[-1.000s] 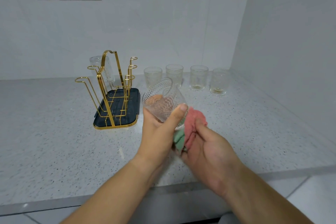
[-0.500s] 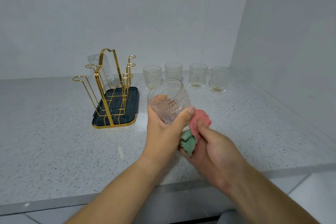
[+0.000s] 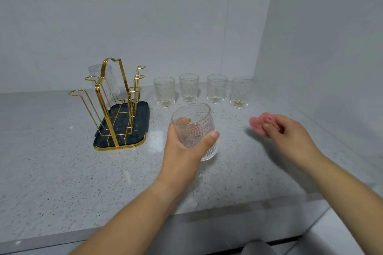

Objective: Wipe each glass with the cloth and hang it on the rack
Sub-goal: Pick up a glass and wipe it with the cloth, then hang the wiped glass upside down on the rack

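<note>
Glass (image 3: 192, 128) sits tilted in the left hand (image 3: 184, 151), above the counter (image 3: 51, 161) and just right of the rack (image 3: 112, 99). The thumb lies across its near side and the fingers curl round the far side, one fingertip showing through the wall. The right hand (image 3: 290, 136) is well apart, off to the right, pinching the bunched pink cloth (image 3: 260, 122) low over the counter.

The patterned glass is held one-handed at a tilt, so it could slide if the grip loosens. Turning it mouth-down over a prong is where a drop seems likeliest. The wire rack looks light, and a hard push on a prong could skid or rock it and jolt the hung glass (image 3: 103, 80) on its far-left prong. The cloth hand is near the rightmost of the four glasses (image 3: 240, 92), so a careless sweep could clip it.

The held glass looks empty. The four stand upright in a row at the far side. Their bases show an amber tint, but I cannot tell whether it is residue or reflection. The dark tray (image 3: 141, 126) under the rack holds only the wire frame, and no water is visible in it.
</note>
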Demonstrator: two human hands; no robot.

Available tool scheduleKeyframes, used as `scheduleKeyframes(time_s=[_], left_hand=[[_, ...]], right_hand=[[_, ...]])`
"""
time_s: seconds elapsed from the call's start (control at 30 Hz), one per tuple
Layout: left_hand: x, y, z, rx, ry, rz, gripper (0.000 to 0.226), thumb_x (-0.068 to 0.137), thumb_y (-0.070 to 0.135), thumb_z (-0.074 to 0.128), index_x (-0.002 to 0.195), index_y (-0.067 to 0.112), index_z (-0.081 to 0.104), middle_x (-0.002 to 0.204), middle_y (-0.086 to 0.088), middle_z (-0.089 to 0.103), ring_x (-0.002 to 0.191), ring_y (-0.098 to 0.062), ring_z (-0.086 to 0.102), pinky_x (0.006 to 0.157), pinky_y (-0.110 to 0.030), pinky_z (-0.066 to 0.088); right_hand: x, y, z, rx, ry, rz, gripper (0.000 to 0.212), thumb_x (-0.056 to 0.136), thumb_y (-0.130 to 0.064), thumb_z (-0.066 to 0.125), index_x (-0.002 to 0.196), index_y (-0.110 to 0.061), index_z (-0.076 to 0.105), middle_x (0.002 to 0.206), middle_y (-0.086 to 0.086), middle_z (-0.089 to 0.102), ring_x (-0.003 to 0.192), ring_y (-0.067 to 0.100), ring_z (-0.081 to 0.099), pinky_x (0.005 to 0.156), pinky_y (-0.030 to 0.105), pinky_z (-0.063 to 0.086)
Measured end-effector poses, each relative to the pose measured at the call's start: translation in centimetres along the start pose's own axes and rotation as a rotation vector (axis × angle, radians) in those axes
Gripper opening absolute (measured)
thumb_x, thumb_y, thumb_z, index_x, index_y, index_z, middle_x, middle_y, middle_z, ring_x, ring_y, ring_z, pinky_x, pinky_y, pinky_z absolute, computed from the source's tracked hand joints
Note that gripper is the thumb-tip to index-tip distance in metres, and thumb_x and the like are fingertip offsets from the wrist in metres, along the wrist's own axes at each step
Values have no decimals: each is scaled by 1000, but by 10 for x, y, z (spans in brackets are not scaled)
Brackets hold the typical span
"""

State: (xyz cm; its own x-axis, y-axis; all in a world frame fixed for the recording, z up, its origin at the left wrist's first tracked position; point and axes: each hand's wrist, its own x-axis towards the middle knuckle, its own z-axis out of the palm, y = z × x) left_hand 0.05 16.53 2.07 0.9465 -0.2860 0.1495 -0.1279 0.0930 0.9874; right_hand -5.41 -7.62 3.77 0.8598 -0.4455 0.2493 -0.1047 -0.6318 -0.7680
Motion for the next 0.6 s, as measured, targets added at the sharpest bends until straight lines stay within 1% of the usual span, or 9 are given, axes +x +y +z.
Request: scheduleKeyframes(time_s=[0.03, 0.13, 0.17, 0.23, 0.33, 0.4, 0.43, 0.5, 0.6], left_hand=[[0, 0, 1, 6, -4, -6, 81, 68, 48, 89, 137, 31, 49, 125, 14, 69, 110, 5, 67, 88, -16, 52], [0, -1, 3, 11, -17, -22, 81, 67, 50, 89, 134, 33, 49, 125, 14, 69, 111, 4, 67, 90, -18, 51], [-1, -2, 4, 8, -22, -31, 80, 65, 50, 88, 134, 34, 49, 124, 14, 70, 110, 5, 67, 90, -18, 51], [-2, -3, 5, 5, -28, -44, 81, 63, 50, 86, 133, 34, 49, 123, 14, 70, 108, 6, 67, 91, -19, 51], [-2, -4, 5, 7, -50, -52, 80, 62, 51, 86, 131, 34, 51, 122, 14, 71, 107, 6, 68, 92, -20, 50], [-2, -3, 4, 5, -64, -53, 78, 62, 50, 86, 130, 34, 52, 121, 14, 72, 107, 4, 69, 91, -21, 51], [-2, -2, 3, 2, -71, -51, 77, 63, 49, 86, 131, 33, 53, 119, 14, 73, 107, 3, 69, 89, -20, 53], [0, 0, 0, -9, -83, -42, 75, 65, 46, 85, 131, 29, 55, 117, 14, 75, 107, 1, 70, 84, -18, 55], [2, 6, -4, -40, -89, -9, 69, 67, 38, 85, 129, 26, 58, 115, 12, 76, 107, -3, 72, 83, -18, 56]], right_hand=[[4, 10, -4, -154, -28, -11, 17, 101, -19, 60, 87, -24, 68, 85, -16, 70, 83, 5, 68, 75, 21, 48], [2, 26, -8, -377, -168, 4, 33, 91, -27, 74, 67, -9, 59, 56, -15, 54, 61, -1, 57, 57, 12, 36], [1, 29, -8, -416, -190, 2, 38, 86, -33, 78, 66, -7, 59, 55, -11, 50, 58, 1, 53, 56, 14, 36], [1, 31, -10, -484, -224, 7, 45, 76, -56, 80, 64, -18, 59, 64, -7, 50, 62, 9, 51, 59, 22, 36], [1, 25, -10, -414, -220, 18, 53, 68, -83, 66, 83, -33, 73, 90, -11, 67, 90, 13, 65, 84, 38, 51], [-2, 6, -6, -353, -109, -21, 50, 77, -76, 63, 98, -32, 75, 109, -12, 68, 104, 10, 63, 98, 39, 48], [-5, -4, -3, -298, -57, -32, 39, 84, -66, 65, 99, -31, 74, 111, -11, 68, 101, 7, 64, 94, 34, 47], [-10, -25, 4, -116, -25, -24, 20, 95, -48, 64, 93, -30, 73, 104, -15, 70, 83, 2, 68, 82, 27, 49], [-20, -51, 19, 119, -78, 22, 22, 98, -46, 59, 88, -31, 73, 84, -22, 74, 76, 11, 72, 80, 35, 56]])
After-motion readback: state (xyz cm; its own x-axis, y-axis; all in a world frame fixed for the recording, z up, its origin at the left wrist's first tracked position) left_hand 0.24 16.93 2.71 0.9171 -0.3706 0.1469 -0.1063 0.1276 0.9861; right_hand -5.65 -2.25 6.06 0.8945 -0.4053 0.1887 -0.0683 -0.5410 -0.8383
